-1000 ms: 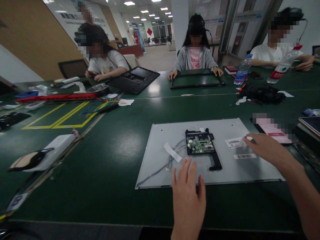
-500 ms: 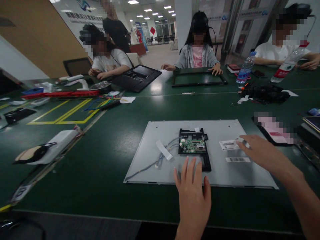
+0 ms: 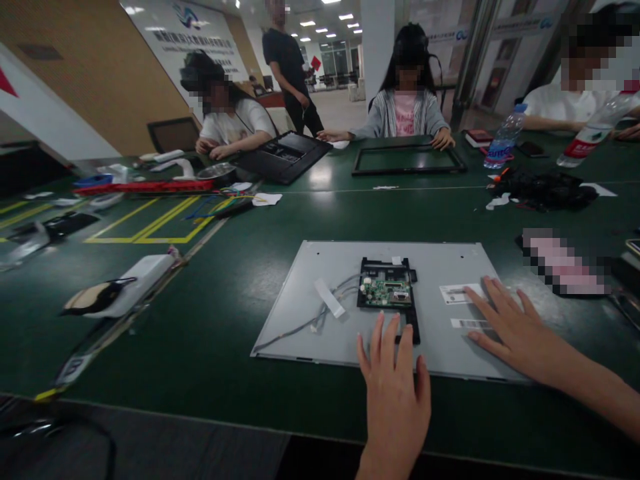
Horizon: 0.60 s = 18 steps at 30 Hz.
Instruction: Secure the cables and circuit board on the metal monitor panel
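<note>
Fingers [image 3: 389,343] of the left hand [image 3: 396,393] are spread and slightly curled, gripping nothing, above the near edge of a grey panel [image 3: 290,307]. The right hand [image 3: 520,333] is also open with fingers fanned, holding nothing, over the panel's right side; whether either hand touches it cannot be told.

Toward one o'clock across the table [image 3: 225,333] stand a blue-label bottle [image 3: 500,143] and a tilted red-label bottle [image 3: 590,140]; their contents are unclear. Toward ten o'clock are a blue tray [image 3: 95,181] and a round bowl [image 3: 219,175], their contents too small to tell.

A circuit board [image 3: 387,293] sits in a black bracket [image 3: 415,327] on the panel, at twelve o'clock from the left fingertips, near them. The bracket's lower arm reaches in beside those fingertips. Grey cables [image 3: 295,330] and a white strip [image 3: 330,299] lie at about ten o'clock from them.

A printed label [image 3: 453,295] and a barcode label [image 3: 467,324] lie beside the right fingertips, toward nine to ten o'clock; their print is unreadable. Lettering on the wall sign [image 3: 195,47] is blurred.
</note>
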Tool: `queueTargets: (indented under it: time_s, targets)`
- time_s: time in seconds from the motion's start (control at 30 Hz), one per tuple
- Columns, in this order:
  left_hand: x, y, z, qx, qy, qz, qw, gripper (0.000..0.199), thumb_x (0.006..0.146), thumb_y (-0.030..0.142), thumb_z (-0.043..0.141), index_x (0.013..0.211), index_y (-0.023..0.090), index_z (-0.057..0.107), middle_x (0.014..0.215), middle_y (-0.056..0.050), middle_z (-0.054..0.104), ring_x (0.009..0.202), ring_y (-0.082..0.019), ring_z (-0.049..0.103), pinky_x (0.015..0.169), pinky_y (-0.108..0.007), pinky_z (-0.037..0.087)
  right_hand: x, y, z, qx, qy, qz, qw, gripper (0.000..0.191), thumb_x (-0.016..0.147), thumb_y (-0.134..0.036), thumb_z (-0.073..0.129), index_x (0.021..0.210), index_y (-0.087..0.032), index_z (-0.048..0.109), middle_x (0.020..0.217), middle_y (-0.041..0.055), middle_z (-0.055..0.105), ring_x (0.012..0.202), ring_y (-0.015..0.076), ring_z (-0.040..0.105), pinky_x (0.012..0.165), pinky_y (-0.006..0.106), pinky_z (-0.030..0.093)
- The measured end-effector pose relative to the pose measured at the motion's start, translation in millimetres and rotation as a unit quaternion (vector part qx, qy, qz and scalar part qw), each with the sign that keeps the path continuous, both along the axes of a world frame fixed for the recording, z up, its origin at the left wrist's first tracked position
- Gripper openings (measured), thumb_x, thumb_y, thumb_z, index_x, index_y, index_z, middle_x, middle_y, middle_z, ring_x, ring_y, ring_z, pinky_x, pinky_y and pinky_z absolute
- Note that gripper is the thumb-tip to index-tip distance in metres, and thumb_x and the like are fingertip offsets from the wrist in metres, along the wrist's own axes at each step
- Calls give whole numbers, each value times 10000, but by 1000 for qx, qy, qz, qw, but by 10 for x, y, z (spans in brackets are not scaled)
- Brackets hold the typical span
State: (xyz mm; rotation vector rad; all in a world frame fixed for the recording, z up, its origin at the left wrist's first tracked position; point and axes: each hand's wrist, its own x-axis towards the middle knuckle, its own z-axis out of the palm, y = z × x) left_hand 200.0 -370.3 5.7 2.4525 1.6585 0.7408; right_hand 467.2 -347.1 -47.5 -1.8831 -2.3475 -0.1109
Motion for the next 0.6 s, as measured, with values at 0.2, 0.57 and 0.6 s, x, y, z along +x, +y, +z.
queueTargets:
  time_s: [0.2,0.57,0.6]
  targets:
    - [-15,-24,-11,-4,-2,0,1000,406,890,103,452,1276,217,506,1422,-94,467,1388,-293,310,1086,-642,263,-529,150,18,3,55,-32,998,662,924,-571,360,1476,-207,333,1571,170,178,1414,421,169,1079,600,269]
    - [-56,-69,-5,-22,-7,-7,1000,470,875,96,442,1329,217,461,1444,-85,444,1398,-297,287,1075,-655,278,-742,95,521,-170,111,228,952,896,759,-640,594,1503,-385,166,1606,43,7,1415,447,-1,1062,713,120]
    - [-57,-70,-2,-24,-7,-8,1000,473,874,95,441,1331,217,461,1443,-85,444,1399,-296,286,1075,-653,281,-734,84,529,-173,113,230,951,912,747,-639,607,1504,-383,166,1605,47,11,1413,452,-2,1057,722,116]
